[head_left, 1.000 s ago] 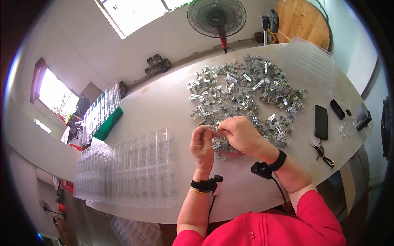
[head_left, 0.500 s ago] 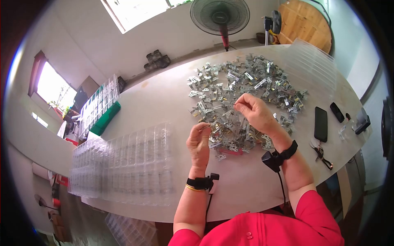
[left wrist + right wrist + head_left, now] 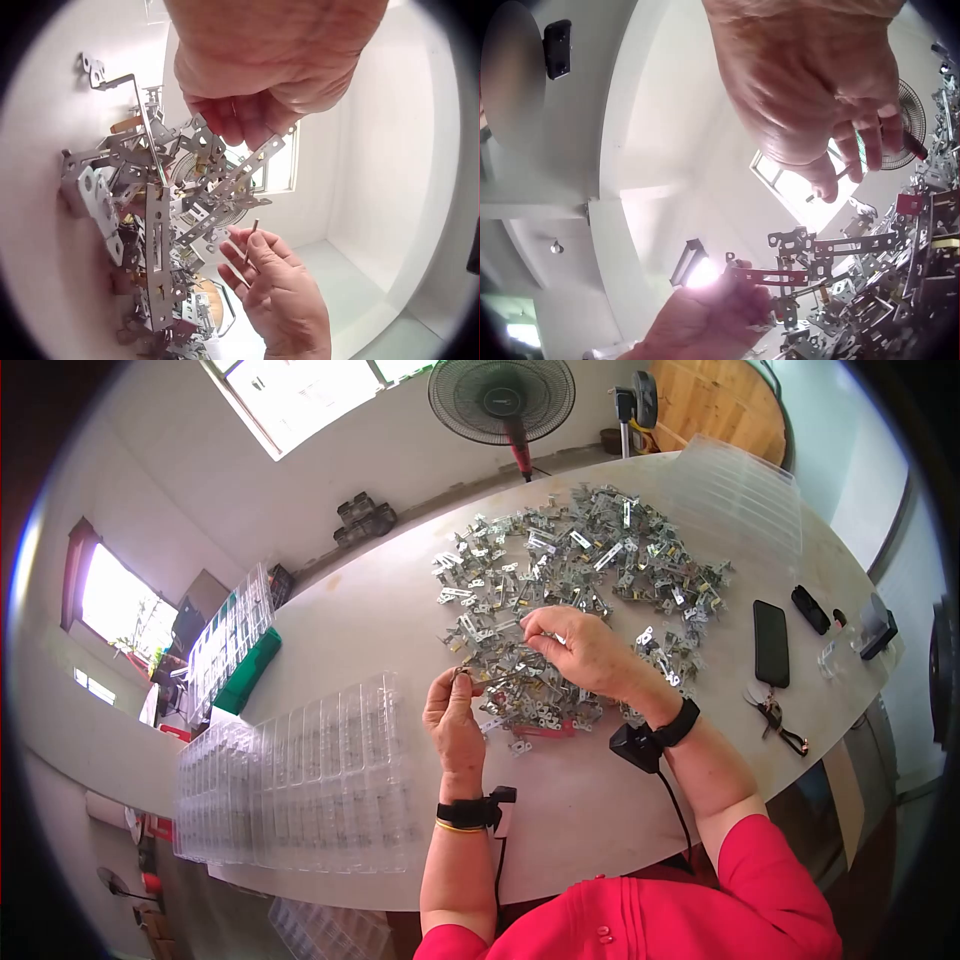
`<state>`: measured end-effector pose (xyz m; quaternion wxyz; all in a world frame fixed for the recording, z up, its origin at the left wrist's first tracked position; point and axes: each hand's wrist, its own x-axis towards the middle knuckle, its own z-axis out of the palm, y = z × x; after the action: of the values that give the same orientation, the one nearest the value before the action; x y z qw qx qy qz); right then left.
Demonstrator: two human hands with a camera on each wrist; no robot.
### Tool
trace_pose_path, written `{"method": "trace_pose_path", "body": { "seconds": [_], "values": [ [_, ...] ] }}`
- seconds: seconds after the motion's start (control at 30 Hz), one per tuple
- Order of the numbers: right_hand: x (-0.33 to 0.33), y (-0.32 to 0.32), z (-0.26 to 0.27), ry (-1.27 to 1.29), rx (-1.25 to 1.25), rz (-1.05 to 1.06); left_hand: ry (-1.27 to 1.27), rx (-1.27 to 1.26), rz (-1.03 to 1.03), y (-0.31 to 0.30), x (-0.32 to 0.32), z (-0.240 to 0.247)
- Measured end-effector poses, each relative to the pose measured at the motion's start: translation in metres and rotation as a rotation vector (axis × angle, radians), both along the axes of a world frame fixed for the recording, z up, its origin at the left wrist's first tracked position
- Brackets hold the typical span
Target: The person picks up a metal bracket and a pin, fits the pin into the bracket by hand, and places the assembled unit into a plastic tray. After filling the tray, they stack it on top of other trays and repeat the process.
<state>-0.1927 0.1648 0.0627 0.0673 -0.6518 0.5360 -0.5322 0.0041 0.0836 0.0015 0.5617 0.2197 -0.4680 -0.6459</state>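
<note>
My left hand (image 3: 456, 725) pinches a flat perforated metal strip (image 3: 255, 161) between thumb and fingers. The strip points toward the pile of metal brackets (image 3: 655, 550); its far end overlaps other parts in the left wrist view. Up and to the right of it, my right hand (image 3: 582, 650) is above the near part of the pile. Between its thumb and fingertips it pinches a thin metal pin (image 3: 254, 229), while the other fingers are loosely bent. The hands are a short distance apart.
Clear compartment trays (image 3: 300, 775) lie on the table at left, with another clear tray (image 3: 745, 485) at far right. A phone (image 3: 770, 643), pliers (image 3: 775, 722) and a small black object (image 3: 810, 610) lie at right. A fan (image 3: 503, 402) stands behind the table.
My right hand first moved from my left hand up over the pile, then came back down and left toward it. My left hand stays near the pile's left edge, still pinching.
</note>
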Motion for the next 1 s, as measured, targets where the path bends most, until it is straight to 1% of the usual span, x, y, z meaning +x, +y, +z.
{"method": "trace_pose_path", "body": {
  "seconds": [0.03,0.1,0.23,0.3,0.33,0.4,0.43,0.5,0.63,0.7,0.73,0.8,0.83,0.9,0.93,0.97,1.0],
  "values": [
    [0.002,-0.001,0.001,-0.002,-0.001,-0.001,-0.002,-0.001,-0.001,0.000,0.000,0.001],
    [0.006,0.000,0.003,-0.001,-0.006,0.061,0.002,0.003,0.002,0.000,0.001,0.003],
    [0.010,0.005,0.006,0.089,0.027,0.015,0.002,-0.008,-0.002,0.002,0.001,0.008],
    [0.011,0.002,0.000,0.012,0.047,0.102,0.001,0.003,-0.007,0.003,0.001,0.010],
    [0.012,-0.001,-0.003,0.012,0.046,0.101,0.001,0.002,-0.008,0.003,0.001,0.011],
    [0.012,-0.006,-0.009,-0.033,-0.053,0.159,-0.003,-0.011,-0.014,0.003,0.000,0.012],
    [0.012,-0.006,-0.009,-0.033,-0.056,0.158,-0.003,-0.013,-0.015,0.004,-0.001,0.014],
    [0.012,-0.005,-0.010,-0.083,0.032,0.199,-0.029,-0.032,0.002,0.005,-0.001,0.017],
    [0.012,-0.004,-0.008,-0.079,-0.031,0.209,-0.067,-0.042,0.025,0.007,-0.002,0.019],
    [0.012,0.001,-0.003,-0.063,0.092,0.201,-0.106,-0.082,0.054,0.008,-0.003,0.020],
    [0.012,0.001,-0.003,-0.064,0.092,0.200,-0.106,-0.082,0.054,0.010,-0.003,0.021],
    [0.013,0.001,-0.003,-0.133,0.122,0.182,-0.201,-0.157,0.052,0.014,-0.005,0.024],
    [0.015,0.001,-0.003,-0.134,0.121,0.182,-0.201,-0.159,0.052,0.015,-0.005,0.023],
    [0.017,0.000,-0.004,-0.224,0.081,0.164,-0.324,-0.282,-0.007,0.016,-0.006,0.017],
    [0.017,0.000,-0.004,-0.224,0.081,0.165,-0.402,-0.345,0.016,0.020,-0.007,0.021],
    [0.017,-0.001,-0.004,-0.248,0.070,0.164,-0.403,-0.345,0.017,0.021,-0.008,0.024],
    [0.016,-0.001,-0.004,-0.273,0.058,0.163,-0.476,-0.481,0.047,0.022,-0.009,0.027]
  ]
}}
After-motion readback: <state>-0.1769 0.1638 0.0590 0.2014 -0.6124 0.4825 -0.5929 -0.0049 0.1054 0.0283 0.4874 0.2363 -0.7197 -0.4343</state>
